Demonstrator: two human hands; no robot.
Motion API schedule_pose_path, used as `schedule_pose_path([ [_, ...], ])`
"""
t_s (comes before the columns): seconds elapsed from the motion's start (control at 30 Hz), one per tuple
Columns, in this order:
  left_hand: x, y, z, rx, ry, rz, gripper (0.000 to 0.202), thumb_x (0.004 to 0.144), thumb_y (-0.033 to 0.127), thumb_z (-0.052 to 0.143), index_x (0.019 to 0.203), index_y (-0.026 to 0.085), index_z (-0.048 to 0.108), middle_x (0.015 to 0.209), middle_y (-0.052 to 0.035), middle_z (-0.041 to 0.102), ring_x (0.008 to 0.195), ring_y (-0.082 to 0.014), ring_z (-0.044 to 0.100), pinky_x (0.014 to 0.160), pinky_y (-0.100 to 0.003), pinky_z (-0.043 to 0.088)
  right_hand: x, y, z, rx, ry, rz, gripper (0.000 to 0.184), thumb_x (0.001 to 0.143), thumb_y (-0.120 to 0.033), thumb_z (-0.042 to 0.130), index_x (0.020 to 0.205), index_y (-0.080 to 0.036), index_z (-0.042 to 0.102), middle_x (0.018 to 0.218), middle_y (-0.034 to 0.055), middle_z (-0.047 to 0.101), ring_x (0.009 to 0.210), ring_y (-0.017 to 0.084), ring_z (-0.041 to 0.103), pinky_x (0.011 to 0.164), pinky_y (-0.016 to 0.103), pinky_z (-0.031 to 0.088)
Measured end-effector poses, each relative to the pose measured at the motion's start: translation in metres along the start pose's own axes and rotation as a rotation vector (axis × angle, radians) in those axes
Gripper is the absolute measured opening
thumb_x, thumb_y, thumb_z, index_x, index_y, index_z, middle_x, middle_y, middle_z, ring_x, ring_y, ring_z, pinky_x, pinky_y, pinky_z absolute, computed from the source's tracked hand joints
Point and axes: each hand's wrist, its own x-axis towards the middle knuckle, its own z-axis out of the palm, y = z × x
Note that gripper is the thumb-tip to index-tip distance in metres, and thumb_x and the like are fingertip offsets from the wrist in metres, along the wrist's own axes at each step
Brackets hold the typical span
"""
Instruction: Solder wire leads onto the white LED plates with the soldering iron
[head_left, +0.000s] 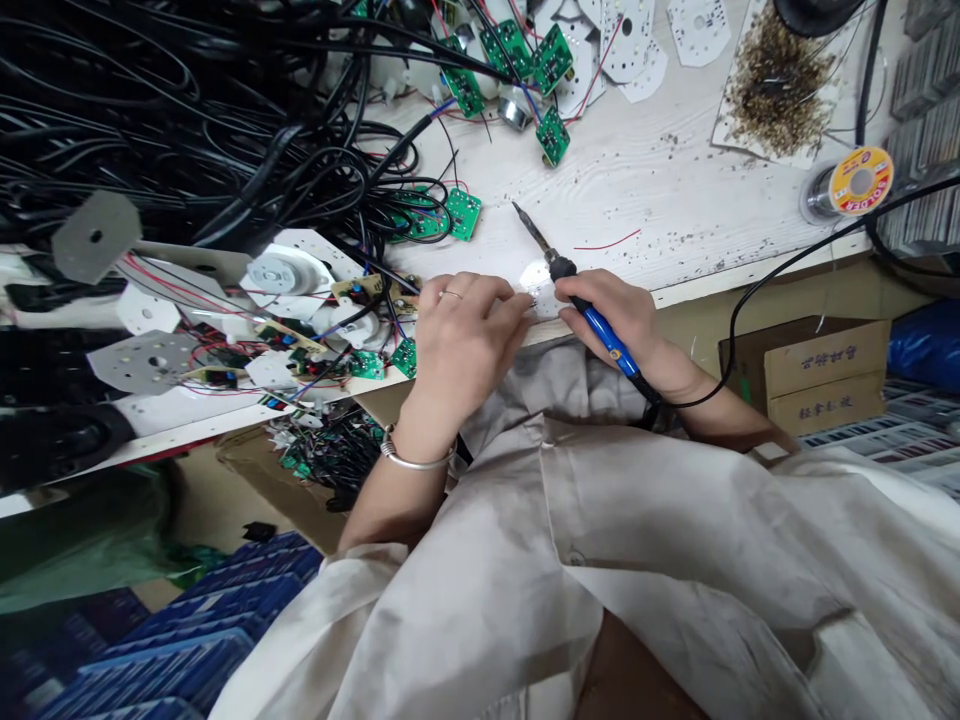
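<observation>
A blue soldering iron (602, 330) lies in the grip of my right hand (619, 315), its metal tip pointing up and left above the table. My left hand (469, 330) rests at the table's front edge with its fingers curled and fingertips together. Whatever those fingertips pinch is too small or hidden to name. Between my two hands lies a small white disc-like board (537, 280), partly covered by my fingers. Close to my left hand are green circuit boards (403, 357) with wires attached.
A solder spool (855, 185) stands at the right, below a pad with brown residue (780, 85). Black cables (225, 120) heap up at the left. White octagonal plates (139, 362) with wires lie at the left edge. A red wire (607, 241) lies beyond my right hand.
</observation>
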Motion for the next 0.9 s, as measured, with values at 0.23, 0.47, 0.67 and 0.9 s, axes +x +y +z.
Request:
schedule_pose_path([
  [0.23, 0.006, -0.004, 0.006, -0.113, -0.021, 0.004, 0.018, 0.101, 0.036, 0.054, 0.099, 0.026, 0.069, 0.097, -0.0043, 0.07, 0.092, -0.021, 0.063, 0.083, -0.039, 0.049, 0.001, -0.003, -0.002, -0.025, 0.02, 0.001, 0.025, 0.102, -0.039, 0.048, 0.117, -0.027, 0.063, 0.103, 0.0023, 0.074, 0.095, 0.016, 0.07, 0.082, 0.029, 0.058],
  [0.47, 0.014, -0.015, 0.019, -0.166, 0.09, -0.013, 0.02, 0.102, 0.028, 0.049, 0.099, 0.023, 0.069, 0.109, -0.0044, 0.073, 0.102, -0.018, 0.067, 0.09, -0.034, 0.053, 0.001, -0.003, -0.005, -0.011, 0.005, 0.003, 0.026, 0.102, -0.041, 0.047, 0.118, -0.028, 0.063, 0.106, 0.0025, 0.075, 0.097, 0.016, 0.071, 0.083, 0.029, 0.059],
  [0.67, 0.017, -0.029, 0.021, -0.079, -0.068, 0.102, 0.025, 0.103, 0.033, 0.048, 0.098, 0.022, 0.069, 0.103, -0.0056, 0.074, 0.098, -0.0216, 0.066, 0.089, -0.037, 0.052, 0.001, -0.002, -0.004, 0.026, -0.004, 0.003, 0.026, 0.103, -0.039, 0.047, 0.122, -0.028, 0.061, 0.109, 0.0024, 0.074, 0.101, 0.016, 0.071, 0.086, 0.03, 0.058],
  [0.9, 0.023, -0.028, 0.02, -0.089, -0.026, 0.12, 0.021, 0.103, 0.034, 0.048, 0.096, 0.022, 0.063, 0.108, -0.0044, 0.071, 0.101, -0.0197, 0.063, 0.091, -0.036, 0.05, 0.001, -0.003, -0.005, 0.001, -0.004, -0.024, 0.025, 0.102, -0.036, 0.049, 0.121, -0.025, 0.06, 0.108, 0.0025, 0.075, 0.1, 0.015, 0.071, 0.085, 0.028, 0.059],
])
